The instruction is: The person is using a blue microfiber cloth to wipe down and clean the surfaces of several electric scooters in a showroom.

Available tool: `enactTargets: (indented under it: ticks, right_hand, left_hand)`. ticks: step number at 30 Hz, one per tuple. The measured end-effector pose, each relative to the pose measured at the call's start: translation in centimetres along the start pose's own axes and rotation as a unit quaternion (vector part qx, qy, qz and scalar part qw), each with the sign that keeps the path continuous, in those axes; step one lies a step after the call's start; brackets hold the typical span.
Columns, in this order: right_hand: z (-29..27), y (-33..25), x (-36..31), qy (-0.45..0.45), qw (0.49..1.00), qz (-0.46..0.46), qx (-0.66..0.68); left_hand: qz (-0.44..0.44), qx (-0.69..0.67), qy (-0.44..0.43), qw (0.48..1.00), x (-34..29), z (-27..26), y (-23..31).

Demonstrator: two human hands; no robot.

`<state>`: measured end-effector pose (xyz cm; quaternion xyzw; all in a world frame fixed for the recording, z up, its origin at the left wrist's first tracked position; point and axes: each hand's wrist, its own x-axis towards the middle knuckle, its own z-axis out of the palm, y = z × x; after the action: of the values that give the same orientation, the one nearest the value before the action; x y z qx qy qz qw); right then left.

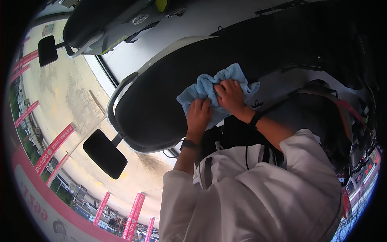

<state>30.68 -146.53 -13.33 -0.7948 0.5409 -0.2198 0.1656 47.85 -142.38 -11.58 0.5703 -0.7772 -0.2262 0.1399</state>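
A light blue cloth (203,85) lies bunched and creased on the long black seat (161,88) of a scooter or motorbike. My left hand (198,116) rests on the cloth's near left part, its fingers curled into the fabric. Farther right and a little higher, my right hand (231,96) grips a fold of the same cloth with bent fingers. Some of the cloth spreads out beyond both hands toward the near edge of the seat. My palms are turned down, so the undersides of my fingers are hidden.
A curved grab rail (112,105) wraps round the seat's left end, with a black rectangular plate (105,154) on a short arm beside it. Another similar vehicle (107,24) stands beyond, with its own black plate (47,51). Pink strips (54,147) cross the window side at left.
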Motion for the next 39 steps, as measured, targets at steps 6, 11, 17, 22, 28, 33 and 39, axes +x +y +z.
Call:
enactTargets:
  ticks: [6,11,17,22,28,33,39]
  right_hand:
    - [5.7,-8.6,4.1,-0.017,0.993,-0.108,0.054]
    - [5.7,-6.8,7.4,0.015,0.992,-0.110,0.057]
    - [2.2,2.4,11.4,0.049,0.994,0.047,-0.081]
    - [-2.4,8.6,6.5,0.049,0.980,0.159,-0.107]
    - [-2.4,3.3,-1.3,0.028,0.995,0.084,-0.047]
    - [2.5,-6.2,-1.6,-0.031,0.997,-0.040,0.057]
    - [7.5,-13.1,4.7,-0.024,0.987,-0.101,0.124]
  left_hand:
    - [-0.102,0.147,0.059,0.982,-8.0,-5.6,-4.6]
    - [-0.171,0.178,0.133,0.960,-2.1,-5.5,-5.4]
    - [-0.077,0.106,0.134,0.982,10.4,-1.4,-1.6]
    - [-0.047,0.039,0.097,0.993,12.4,3.2,5.2]
    - [0.004,0.012,0.041,0.999,4.3,2.7,5.3]
    - [-0.095,0.075,0.042,0.992,-6.4,-1.8,-0.1]
    - [-0.208,0.181,0.082,0.958,-9.5,-7.1,-4.6]
